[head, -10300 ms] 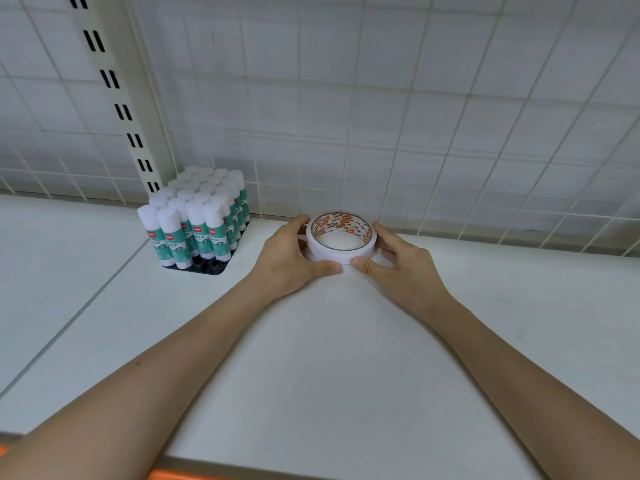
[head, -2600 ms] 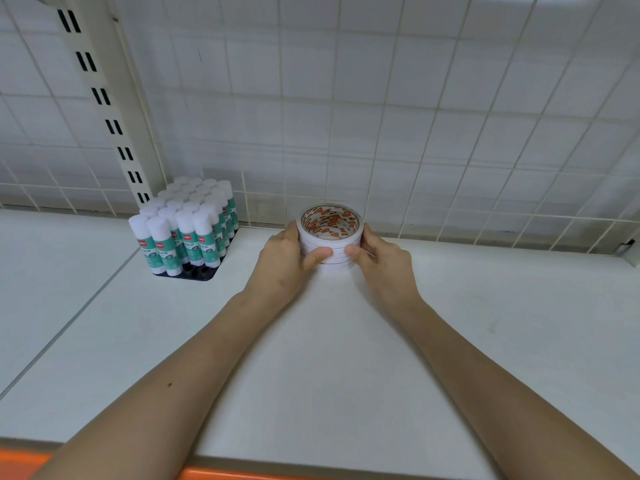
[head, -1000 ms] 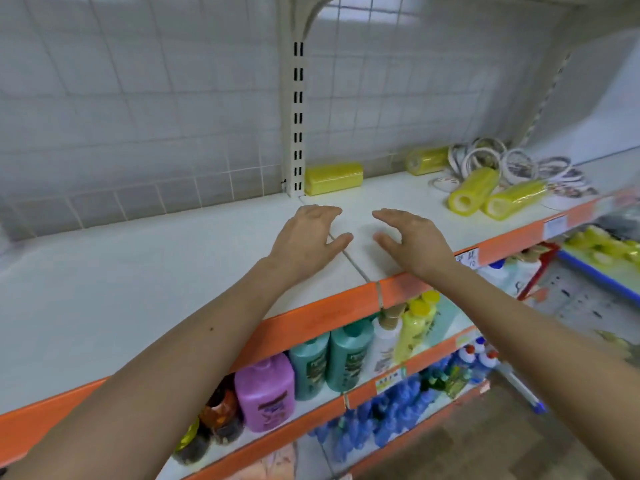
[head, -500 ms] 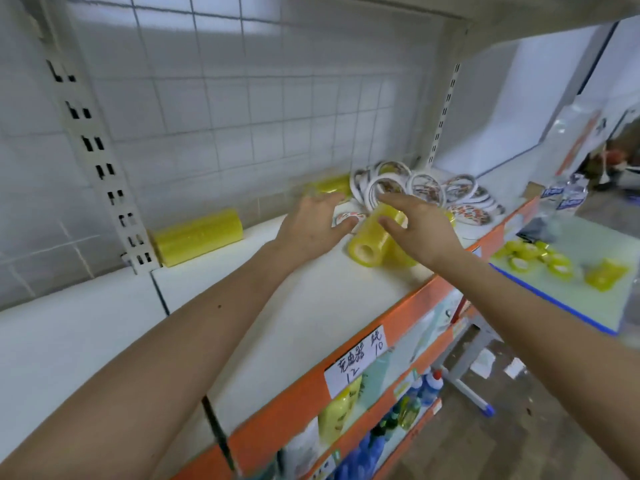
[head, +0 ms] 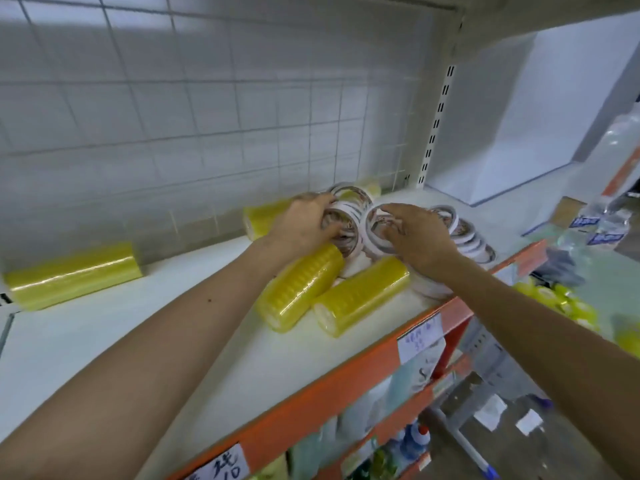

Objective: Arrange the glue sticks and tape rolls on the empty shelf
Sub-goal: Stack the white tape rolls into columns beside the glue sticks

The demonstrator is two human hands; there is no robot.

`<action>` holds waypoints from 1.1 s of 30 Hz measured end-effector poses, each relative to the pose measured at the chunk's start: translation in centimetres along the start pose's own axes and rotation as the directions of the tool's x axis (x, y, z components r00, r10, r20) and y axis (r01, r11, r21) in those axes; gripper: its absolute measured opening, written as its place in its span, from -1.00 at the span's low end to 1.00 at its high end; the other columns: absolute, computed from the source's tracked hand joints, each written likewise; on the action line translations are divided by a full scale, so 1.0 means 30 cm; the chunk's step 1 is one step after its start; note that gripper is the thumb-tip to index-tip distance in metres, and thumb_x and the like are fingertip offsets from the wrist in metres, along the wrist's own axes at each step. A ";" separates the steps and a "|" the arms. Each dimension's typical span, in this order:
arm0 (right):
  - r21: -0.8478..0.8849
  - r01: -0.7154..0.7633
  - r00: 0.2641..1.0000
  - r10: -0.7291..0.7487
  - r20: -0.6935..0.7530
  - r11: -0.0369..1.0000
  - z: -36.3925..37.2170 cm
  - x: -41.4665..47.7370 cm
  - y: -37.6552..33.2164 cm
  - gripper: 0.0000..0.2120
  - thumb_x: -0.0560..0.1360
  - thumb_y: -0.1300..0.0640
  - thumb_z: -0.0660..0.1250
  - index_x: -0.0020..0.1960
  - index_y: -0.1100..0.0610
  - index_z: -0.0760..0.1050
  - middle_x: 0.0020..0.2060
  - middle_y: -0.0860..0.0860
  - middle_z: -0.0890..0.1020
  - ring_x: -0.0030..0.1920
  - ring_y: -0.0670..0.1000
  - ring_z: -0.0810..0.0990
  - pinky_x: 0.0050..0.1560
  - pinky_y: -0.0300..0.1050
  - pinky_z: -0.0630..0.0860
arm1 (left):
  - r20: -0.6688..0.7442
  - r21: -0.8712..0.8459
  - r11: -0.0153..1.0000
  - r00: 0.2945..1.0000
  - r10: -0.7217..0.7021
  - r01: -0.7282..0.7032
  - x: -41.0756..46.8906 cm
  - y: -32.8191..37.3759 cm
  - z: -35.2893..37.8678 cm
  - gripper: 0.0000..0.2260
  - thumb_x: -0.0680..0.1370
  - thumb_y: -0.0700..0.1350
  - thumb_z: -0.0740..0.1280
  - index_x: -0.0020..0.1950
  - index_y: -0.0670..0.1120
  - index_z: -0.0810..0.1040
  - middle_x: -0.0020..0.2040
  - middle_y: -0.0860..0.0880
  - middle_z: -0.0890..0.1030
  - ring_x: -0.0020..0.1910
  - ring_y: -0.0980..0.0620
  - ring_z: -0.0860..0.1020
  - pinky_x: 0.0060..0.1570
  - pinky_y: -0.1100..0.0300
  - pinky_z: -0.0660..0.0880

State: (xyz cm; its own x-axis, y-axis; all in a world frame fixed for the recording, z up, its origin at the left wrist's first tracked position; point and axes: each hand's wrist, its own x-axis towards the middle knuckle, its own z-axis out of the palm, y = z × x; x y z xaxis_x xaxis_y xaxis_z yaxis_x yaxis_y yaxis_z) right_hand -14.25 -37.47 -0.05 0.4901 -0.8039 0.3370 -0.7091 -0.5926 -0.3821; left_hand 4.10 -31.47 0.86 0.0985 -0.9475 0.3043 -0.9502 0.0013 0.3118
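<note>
White tape rolls (head: 349,230) under both hands.

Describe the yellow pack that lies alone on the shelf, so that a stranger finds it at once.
Start at the white shelf with the orange front edge. Go to its far left end, against the wire grid wall. The lone yellow pack lies there, apart from the other yellow packs beside the pile of white tape rolls.

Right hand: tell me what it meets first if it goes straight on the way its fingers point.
Probably the white tape roll standing on edge right at the right hand fingertips; whether they already touch it is unclear.
</note>
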 end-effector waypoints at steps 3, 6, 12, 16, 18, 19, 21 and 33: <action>0.014 0.019 0.999 -0.020 0.032 1.000 -0.016 0.071 0.075 -0.58 0.51 0.14 0.24 0.36 0.04 0.34 0.34 0.01 0.42 0.33 0.04 0.38 0.30 -0.13 0.29 | -0.009 0.006 0.999 0.999 -0.042 0.042 0.039 0.021 0.017 -0.57 0.50 -0.08 0.31 0.36 -0.10 0.38 0.29 -0.16 0.48 0.25 -0.13 0.45 0.19 0.15 0.34; 0.009 0.060 0.996 -0.061 0.066 0.998 -0.017 0.136 0.109 -0.53 0.52 0.09 0.25 0.41 0.05 0.26 0.38 0.05 0.37 0.37 0.08 0.32 0.36 -0.04 0.25 | -0.018 0.066 0.994 0.996 -0.087 0.088 0.059 0.024 0.033 -0.62 0.52 -0.12 0.29 0.34 -0.09 0.41 0.31 -0.11 0.48 0.26 -0.13 0.46 0.19 0.13 0.36; -0.012 0.119 0.992 -0.119 0.041 0.993 0.033 0.208 0.138 -0.77 0.53 0.13 0.22 0.14 0.10 0.54 0.03 0.16 0.63 0.03 0.19 0.56 0.01 -0.02 0.48 | -0.099 0.003 0.989 0.984 -0.150 0.151 0.083 0.007 0.048 -0.71 0.49 -0.25 0.28 0.20 -0.08 0.54 0.17 -0.09 0.60 0.17 -0.09 0.54 0.15 0.13 0.44; 0.007 0.161 0.986 -0.161 0.046 0.987 0.028 0.228 0.144 -0.80 0.52 0.18 0.24 0.08 0.15 0.58 -0.05 0.20 0.65 -0.03 0.21 0.56 -0.01 0.01 0.50 | -0.143 -0.042 0.984 0.973 -0.180 0.176 0.085 -0.002 0.051 -0.75 0.48 -0.27 0.29 0.12 -0.07 0.59 0.07 -0.08 0.65 0.09 -0.05 0.58 0.07 0.23 0.42; 0.045 0.178 0.984 -0.179 0.021 0.983 0.010 0.237 0.138 -0.79 0.52 0.18 0.25 0.11 0.17 0.57 -0.02 0.19 0.65 -0.01 0.20 0.57 0.03 -0.01 0.47 | -0.170 -0.066 0.984 0.969 -0.177 0.168 0.078 0.000 0.048 -0.76 0.48 -0.26 0.30 0.11 -0.08 0.60 0.07 -0.08 0.65 0.07 -0.04 0.59 0.08 0.24 0.42; 0.067 0.189 0.982 -0.190 0.007 0.980 -0.002 0.241 0.131 -0.77 0.52 0.17 0.25 0.14 0.17 0.56 0.02 0.18 0.64 0.02 0.18 0.57 0.06 -0.04 0.44 | -0.192 -0.077 0.984 0.966 -0.175 0.163 0.071 0.002 0.043 -0.77 0.49 -0.26 0.30 0.11 -0.09 0.60 0.06 -0.08 0.65 0.05 -0.04 0.60 0.07 0.24 0.42; 0.105 0.223 0.975 -0.224 -0.006 0.969 -0.020 0.244 0.112 -0.75 0.52 0.17 0.26 0.16 0.18 0.55 0.08 0.14 0.63 0.09 0.14 0.57 0.13 -0.10 0.39 | -0.248 -0.094 0.982 0.952 -0.180 0.161 0.058 0.003 0.028 -0.80 0.49 -0.26 0.29 0.07 -0.10 0.61 0.02 -0.08 0.66 0.00 -0.06 0.61 0.04 0.21 0.46; 0.267 0.374 0.927 -0.354 -0.123 0.888 0.017 0.235 -0.151 -0.76 0.47 0.16 0.31 0.10 0.22 0.58 0.06 0.16 0.64 0.11 0.09 0.59 0.08 -0.30 0.33 | -0.454 -0.116 0.911 0.794 -0.403 0.396 -0.186 -0.122 -0.191 -0.81 0.53 -0.26 0.27 0.09 -0.15 0.59 0.05 -0.10 0.65 -0.01 -0.07 0.61 0.03 0.29 0.39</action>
State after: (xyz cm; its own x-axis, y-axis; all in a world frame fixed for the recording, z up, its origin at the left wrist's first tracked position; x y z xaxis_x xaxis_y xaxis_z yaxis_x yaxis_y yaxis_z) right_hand -7.33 -40.48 3.60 0.6427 -0.5294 0.5538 -0.3112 -0.8409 -0.4428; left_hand 8.73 -24.34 3.18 0.5957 -0.6079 0.5249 -0.7922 -0.3371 0.5087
